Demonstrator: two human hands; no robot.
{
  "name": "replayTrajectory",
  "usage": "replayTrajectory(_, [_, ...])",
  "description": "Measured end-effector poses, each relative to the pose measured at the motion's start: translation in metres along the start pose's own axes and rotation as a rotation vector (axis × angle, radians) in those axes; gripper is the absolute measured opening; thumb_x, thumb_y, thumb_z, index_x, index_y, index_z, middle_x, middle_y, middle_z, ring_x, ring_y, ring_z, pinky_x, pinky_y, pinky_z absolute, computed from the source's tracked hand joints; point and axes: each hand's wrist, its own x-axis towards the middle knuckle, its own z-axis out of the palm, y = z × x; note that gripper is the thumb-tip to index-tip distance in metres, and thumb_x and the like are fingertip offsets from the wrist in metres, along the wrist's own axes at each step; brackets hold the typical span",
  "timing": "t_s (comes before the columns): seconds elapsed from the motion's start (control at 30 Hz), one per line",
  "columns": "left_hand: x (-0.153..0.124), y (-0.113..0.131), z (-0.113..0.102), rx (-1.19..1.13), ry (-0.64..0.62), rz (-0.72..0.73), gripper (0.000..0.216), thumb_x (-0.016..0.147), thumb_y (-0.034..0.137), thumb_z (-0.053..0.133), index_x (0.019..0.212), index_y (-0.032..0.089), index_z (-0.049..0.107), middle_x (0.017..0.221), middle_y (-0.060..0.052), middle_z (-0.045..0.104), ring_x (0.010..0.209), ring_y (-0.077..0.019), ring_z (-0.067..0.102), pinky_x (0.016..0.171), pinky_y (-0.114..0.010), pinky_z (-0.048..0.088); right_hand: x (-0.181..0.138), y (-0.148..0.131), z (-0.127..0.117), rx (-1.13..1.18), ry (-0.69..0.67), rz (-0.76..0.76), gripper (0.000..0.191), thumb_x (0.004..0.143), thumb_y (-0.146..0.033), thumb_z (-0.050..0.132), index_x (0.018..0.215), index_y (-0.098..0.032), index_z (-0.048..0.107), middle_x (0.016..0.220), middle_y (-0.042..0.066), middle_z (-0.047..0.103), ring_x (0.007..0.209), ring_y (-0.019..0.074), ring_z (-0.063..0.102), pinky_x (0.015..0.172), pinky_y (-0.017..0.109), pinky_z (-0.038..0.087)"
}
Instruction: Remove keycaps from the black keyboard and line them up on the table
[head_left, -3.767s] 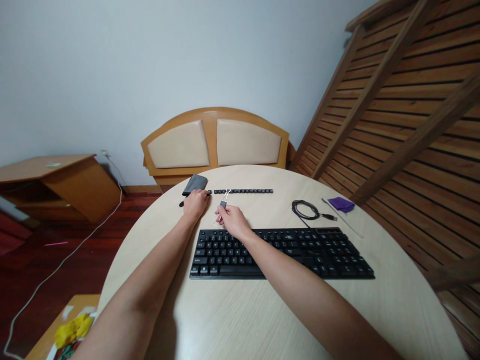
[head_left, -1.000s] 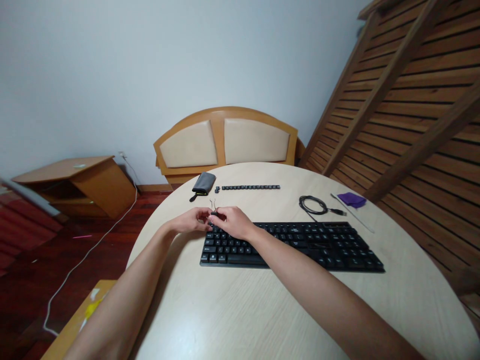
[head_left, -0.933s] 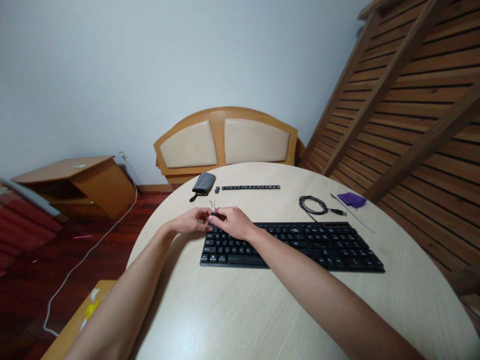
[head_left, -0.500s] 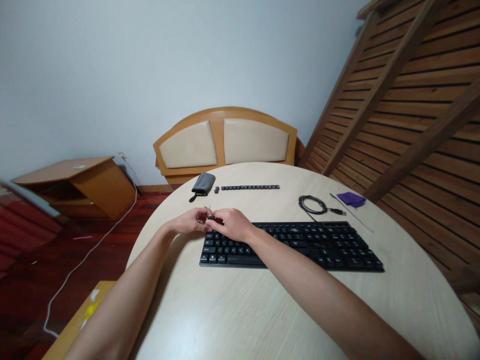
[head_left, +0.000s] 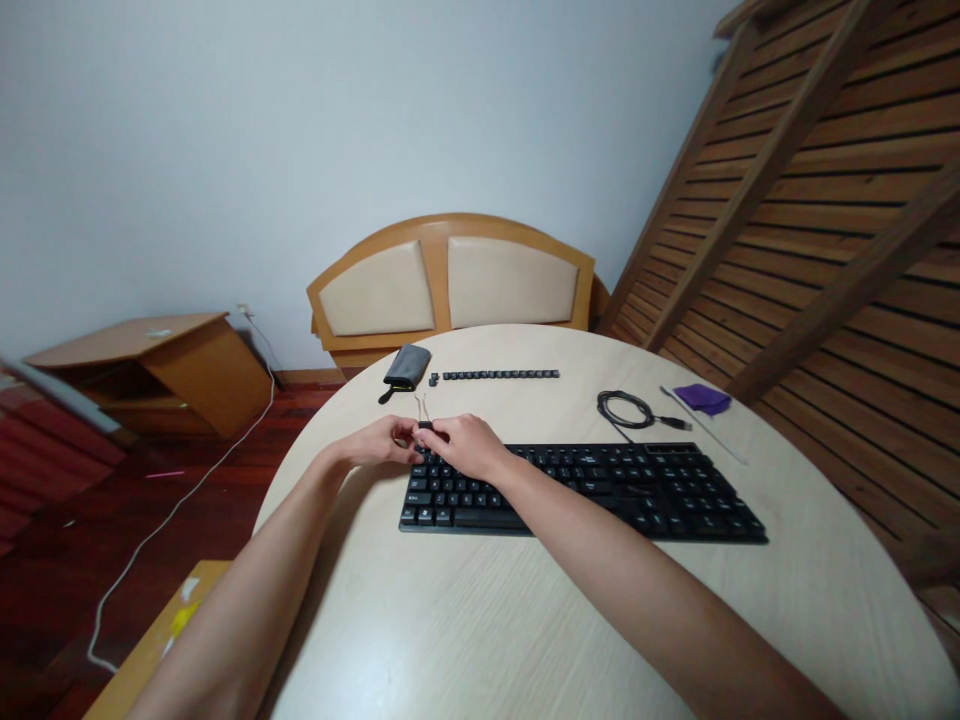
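Observation:
A keycap puller (head_left: pixel 425 425) with a black body and two thin wire prongs pointing up is pinched in the fingers of my right hand (head_left: pixel 466 445). The same hand rests over the upper left part of a black keyboard (head_left: pixel 480 519). My left hand (head_left: pixel 382 440) is beside it at the keyboard's far left corner, fingers bent together; what is between them is hidden. Several loose black keycaps (head_left: pixel 501 375) lie in a long row behind the hands, with a few more (head_left: pixel 433 379) at the row's left end.
A grey pouch (head_left: pixel 408 367) lies at the table's far left. To the right are a coiled black USB cable (head_left: pixel 626 408), a thin pale stick (head_left: pixel 705 427) and a folded purple cloth (head_left: pixel 703 398). The round table (head_left: pixel 450 620) ends in a curved edge.
The keycap puller has turned in my fingers, so its wire prongs now stand up clearly above the hands. Both hands stay at nearly the same place by the keyboard corner.

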Motion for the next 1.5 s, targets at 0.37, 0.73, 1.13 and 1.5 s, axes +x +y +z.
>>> replayTrajectory(0.37, [0.001, 0.000, 0.001, -0.020, -0.039, 0.020, 0.024, 0.070, 0.035, 0.076, 0.080, 0.015, 0.067, 0.074, 0.001, 0.063, 0.065, -0.0125, 0.054, 0.062, -0.023, 0.042, 0.001, -0.001, -0.004, 0.134, -0.058, 0.025, 0.034, 0.096, -0.038, 0.049, 0.076, -0.023, 0.072, 0.069, 0.001, 0.071, 0.066, 0.0147, 0.063, 0.060, 0.024, 0.035])
replayTrajectory(0.73, [0.004, 0.000, 0.000, 0.014, -0.061, 0.042, 0.026, 0.071, 0.035, 0.075, 0.084, 0.014, 0.068, 0.078, 0.000, 0.066, 0.071, -0.0145, 0.058, 0.069, -0.025, 0.045, 0.002, -0.001, -0.002, 0.042, -0.074, 0.001, 0.036, 0.098, -0.034, 0.046, 0.077, -0.019, 0.071, 0.076, 0.003, 0.073, 0.070, 0.0146, 0.064, 0.064, 0.022, 0.037])
replayTrajectory(1.13, [0.003, -0.001, 0.001, 0.014, -0.041, 0.073, 0.025, 0.072, 0.037, 0.075, 0.079, 0.014, 0.069, 0.086, -0.004, 0.069, 0.079, -0.0165, 0.061, 0.074, -0.027, 0.047, 0.004, 0.003, -0.001, 0.147, -0.065, 0.046, 0.038, 0.099, -0.033, 0.044, 0.078, -0.017, 0.072, 0.076, 0.004, 0.074, 0.072, 0.0136, 0.066, 0.067, 0.021, 0.042])
replayTrajectory(1.5, [0.005, 0.002, 0.007, 0.030, 0.067, 0.096, 0.029, 0.076, 0.043, 0.070, 0.080, 0.014, 0.066, 0.085, -0.004, 0.066, 0.078, -0.0160, 0.058, 0.073, -0.027, 0.046, 0.006, 0.009, 0.000, 0.230, 0.068, 0.128, 0.040, 0.098, -0.040, 0.046, 0.075, -0.018, 0.072, 0.075, 0.003, 0.074, 0.072, 0.0141, 0.067, 0.068, 0.021, 0.042])
